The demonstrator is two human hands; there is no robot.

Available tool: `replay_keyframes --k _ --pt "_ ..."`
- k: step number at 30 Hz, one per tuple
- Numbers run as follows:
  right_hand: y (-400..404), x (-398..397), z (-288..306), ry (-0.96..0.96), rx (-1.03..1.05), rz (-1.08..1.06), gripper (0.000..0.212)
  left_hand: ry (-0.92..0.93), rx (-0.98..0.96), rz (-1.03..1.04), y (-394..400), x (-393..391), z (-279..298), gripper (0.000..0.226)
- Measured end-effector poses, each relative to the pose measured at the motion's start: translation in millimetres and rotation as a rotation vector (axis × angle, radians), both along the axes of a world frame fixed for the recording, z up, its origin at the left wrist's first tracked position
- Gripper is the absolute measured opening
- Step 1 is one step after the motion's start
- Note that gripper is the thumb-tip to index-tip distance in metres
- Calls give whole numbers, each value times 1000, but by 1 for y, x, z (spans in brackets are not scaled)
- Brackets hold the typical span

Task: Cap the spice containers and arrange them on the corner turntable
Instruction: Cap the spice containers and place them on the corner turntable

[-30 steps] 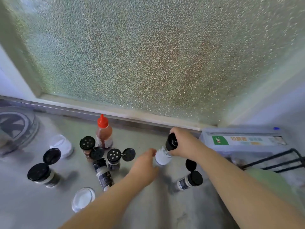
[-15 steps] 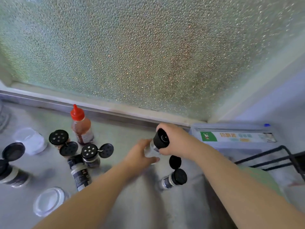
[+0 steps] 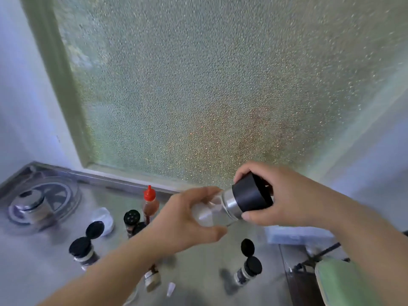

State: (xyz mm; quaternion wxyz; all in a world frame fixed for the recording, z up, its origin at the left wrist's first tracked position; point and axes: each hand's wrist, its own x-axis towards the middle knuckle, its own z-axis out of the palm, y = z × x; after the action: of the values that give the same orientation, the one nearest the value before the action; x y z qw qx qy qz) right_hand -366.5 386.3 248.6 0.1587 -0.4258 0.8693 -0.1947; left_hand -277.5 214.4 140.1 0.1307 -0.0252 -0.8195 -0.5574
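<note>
Both hands hold one glass jar in the air, its black cap being worked on.

The turntable (image 3: 44,202) sits far left on the steel tabletop (image 3: 198,261), open-lidded spice jars (image 3: 82,252) scattered between. Left hand (image 3: 183,221) fingers curl closed round the jar (image 3: 212,214); its long axis runs left to right, tilted upward. Right hand (image 3: 284,202) fingers clamp the cap (image 3: 250,196). Frosted window behind; the left hand is nearer the turntable.
</note>
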Motion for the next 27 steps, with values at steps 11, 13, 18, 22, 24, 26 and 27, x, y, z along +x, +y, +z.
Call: replay_keyframes --k 11,13,18,22,24,26,27 --pt "-60 67 32 -19 -72 -166 52 410 -463 250 -48 67 36 64" --pt "-68 76 33 -54 -96 -190 53 422 -482 272 -54 75 38 65" --pt "-80 93 32 -165 -182 -283 48 476 -613 333 -65 87 37 66" --pt "-85 102 33 -244 -191 -315 45 486 -635 313 -65 94 40 65" --pt "-82 104 34 -309 -218 -330 67 395 -413 280 -61 100 44 66" --pt "-77 104 33 -396 -279 -296 107 235 55 179 -57 106 51 65" --pt "-75 104 31 -483 -362 -254 116 162 270 82 -57 107 52 62"
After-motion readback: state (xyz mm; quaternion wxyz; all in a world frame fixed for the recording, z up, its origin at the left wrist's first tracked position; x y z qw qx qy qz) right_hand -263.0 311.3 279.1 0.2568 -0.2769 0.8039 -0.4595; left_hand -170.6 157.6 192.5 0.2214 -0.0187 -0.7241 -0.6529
